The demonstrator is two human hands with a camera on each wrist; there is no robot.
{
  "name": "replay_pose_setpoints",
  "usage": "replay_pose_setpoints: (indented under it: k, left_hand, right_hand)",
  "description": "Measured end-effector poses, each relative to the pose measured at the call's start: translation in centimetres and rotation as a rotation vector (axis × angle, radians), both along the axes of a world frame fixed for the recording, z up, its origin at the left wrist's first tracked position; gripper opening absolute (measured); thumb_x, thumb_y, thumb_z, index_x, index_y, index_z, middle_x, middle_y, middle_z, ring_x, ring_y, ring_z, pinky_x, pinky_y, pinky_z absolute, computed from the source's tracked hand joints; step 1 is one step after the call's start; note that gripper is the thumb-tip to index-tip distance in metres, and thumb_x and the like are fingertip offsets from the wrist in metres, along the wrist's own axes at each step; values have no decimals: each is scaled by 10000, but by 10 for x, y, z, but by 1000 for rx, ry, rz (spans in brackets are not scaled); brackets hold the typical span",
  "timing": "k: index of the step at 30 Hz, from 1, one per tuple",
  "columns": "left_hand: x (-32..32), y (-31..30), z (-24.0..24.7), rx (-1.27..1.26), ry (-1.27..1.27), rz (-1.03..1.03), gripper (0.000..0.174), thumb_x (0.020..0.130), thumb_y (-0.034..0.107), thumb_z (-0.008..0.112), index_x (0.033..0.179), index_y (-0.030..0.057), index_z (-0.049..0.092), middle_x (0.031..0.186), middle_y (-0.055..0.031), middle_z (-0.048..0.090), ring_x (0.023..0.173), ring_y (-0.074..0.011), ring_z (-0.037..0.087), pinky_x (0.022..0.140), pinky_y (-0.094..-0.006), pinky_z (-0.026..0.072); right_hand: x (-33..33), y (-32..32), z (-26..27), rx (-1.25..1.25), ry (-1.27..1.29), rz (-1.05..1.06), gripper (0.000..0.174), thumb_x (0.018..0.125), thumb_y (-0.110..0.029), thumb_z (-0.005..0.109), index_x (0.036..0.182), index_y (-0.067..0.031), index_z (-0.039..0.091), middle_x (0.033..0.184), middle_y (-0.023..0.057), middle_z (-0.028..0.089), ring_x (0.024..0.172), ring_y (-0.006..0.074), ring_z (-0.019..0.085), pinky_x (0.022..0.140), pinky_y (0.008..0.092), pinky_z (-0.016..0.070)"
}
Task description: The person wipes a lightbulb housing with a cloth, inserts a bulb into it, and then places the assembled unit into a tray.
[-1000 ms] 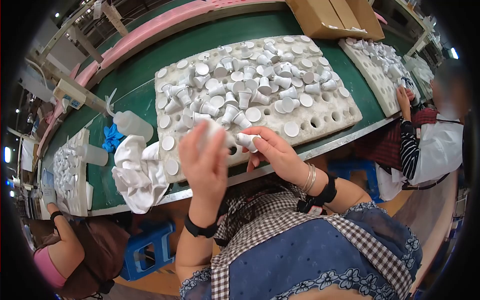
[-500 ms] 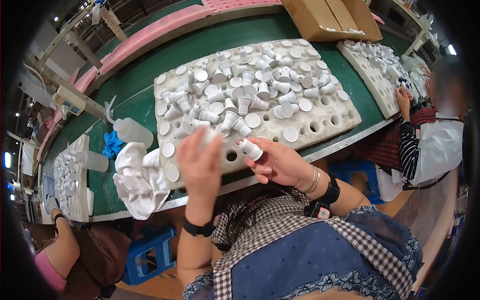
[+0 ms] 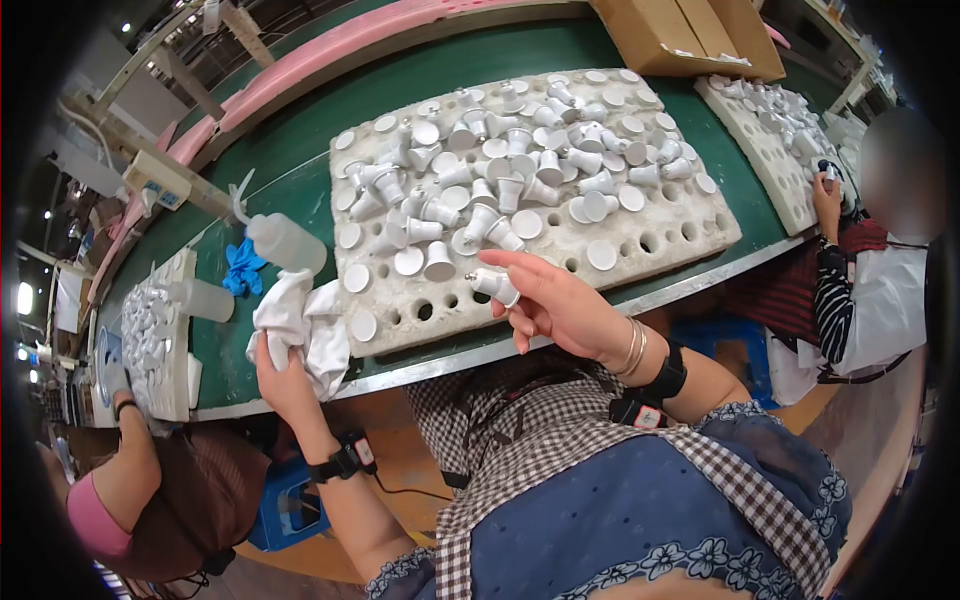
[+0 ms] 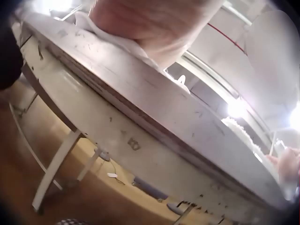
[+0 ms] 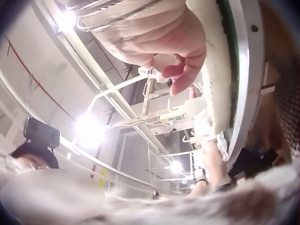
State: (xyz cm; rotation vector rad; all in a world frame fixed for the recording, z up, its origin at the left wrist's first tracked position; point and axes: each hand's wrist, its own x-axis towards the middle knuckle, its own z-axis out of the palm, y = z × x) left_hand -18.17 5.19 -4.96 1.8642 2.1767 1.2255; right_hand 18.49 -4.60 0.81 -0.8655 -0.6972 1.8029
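Note:
My left hand (image 3: 287, 385) grips the near edge of a crumpled white cloth (image 3: 322, 325) at the left front of the table. In the left wrist view, the cloth (image 4: 112, 40) shows beside the heel of that hand (image 4: 150, 26). My right hand (image 3: 565, 308) pinches a small white bell-shaped part, like a lamp-bulb body (image 3: 495, 288), over the board's front edge, its metal tip toward the left. In the right wrist view, the fingers (image 5: 180, 75) curl round its pale round end (image 5: 164, 61). Many similar parts (image 3: 510, 190) and white discs lie heaped on the holed board (image 3: 660, 275).
Left of the board stand a white squeeze bottle (image 3: 288, 243) and a crumpled blue glove (image 3: 242, 268). Another holed board (image 3: 765, 175) and a cardboard box (image 3: 690, 40) are at the right. One person sits on each side, and the table's metal edge (image 3: 480, 352) runs in front.
My left hand, blurred with something white at the board's front earlier, has moved left to the cloth. My right hand stays near the front edge, still holding its part, now turned slightly.

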Motion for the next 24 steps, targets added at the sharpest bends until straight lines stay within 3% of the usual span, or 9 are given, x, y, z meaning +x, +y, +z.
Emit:
replay_pose_setpoints:
  k: [1, 4, 7, 10, 11, 14, 17, 20, 24]
  left_hand:
    - [-4, 0, 1, 9, 2, 9, 497, 791, 102, 710, 1257, -6, 576, 1154, -190, 644, 1021, -329, 625, 923, -396, 462]
    - [23, -14, 32, 159, -775, -38, 417, 803, 20, 668, 1203, -60, 580, 1121, -90, 637, 981, -166, 609, 872, -310, 477]
    - [94, -53, 73, 210, -1011, -310, 405, 798, -28, 656, 1190, -44, 557, 1079, -99, 629, 969, -182, 616, 897, -322, 501]
    - [128, -68, 55, 50, -544, -660, 501, 725, 24, 715, 1211, 22, 595, 1201, -135, 609, 1100, -264, 595, 962, -365, 457]
    - [152, -69, 81, 107, -324, -785, 505, 717, 15, 712, 1212, 31, 610, 1219, -153, 595, 1153, -281, 568, 985, -371, 438]
    - [164, -58, 72, 121, -303, -718, 518, 712, 16, 719, 1219, 20, 610, 1170, -154, 621, 1104, -269, 599, 957, -349, 452]
    - [173, -48, 58, 155, -659, -657, 454, 755, 6, 698, 1201, 3, 613, 1097, -123, 651, 998, -238, 631, 908, -330, 473]
    - [171, -33, 61, -54, -1210, -459, 314, 856, 28, 641, 1162, -28, 599, 1057, -78, 648, 927, -167, 624, 819, -299, 498]
    - [128, -10, 63, 118, -1146, -359, 307, 886, 79, 666, 1162, -29, 584, 1066, -95, 643, 908, -161, 619, 803, -297, 498]
  right_hand:
    - [-3, 2, -1, 37, -132, -8, 509, 1020, -275, 461, 1461, -48, 347, 886, 67, 552, 653, 91, 517, 604, 287, 548]
    - [-16, 3, 6, 191, -279, -39, 639, 939, -125, 607, 1491, -79, 289, 860, 72, 544, 727, 97, 568, 676, 282, 557]
    - [-29, 5, 3, 375, -467, -63, 811, 847, -32, 695, 1512, -115, 238, 888, 94, 591, 758, 138, 613, 728, 300, 557]
    - [-41, 7, 16, 744, -926, -77, 565, 796, -77, 729, 1306, -71, 486, 1039, 135, 646, 877, 261, 656, 762, 367, 540]
    - [-46, 19, 12, 1320, -1374, -385, 395, 794, -92, 704, 1163, -74, 566, 1049, 138, 647, 989, 295, 634, 858, 402, 520]
    - [-50, 15, 11, 1151, -1449, -365, 321, 836, -170, 669, 1139, -71, 632, 1114, 126, 654, 1045, 307, 617, 903, 414, 495]
    - [-47, 1, 3, 771, -951, -198, 368, 861, -249, 672, 1167, -50, 626, 1062, 141, 670, 990, 313, 635, 890, 401, 493]
    - [-42, 6, 2, 696, -984, -131, 484, 834, -157, 715, 1274, -53, 542, 960, 145, 672, 918, 276, 656, 821, 367, 525]
    - [-30, 8, 8, 605, -565, -160, 742, 822, -14, 693, 1470, -97, 341, 1043, 76, 639, 885, 151, 630, 817, 300, 540]
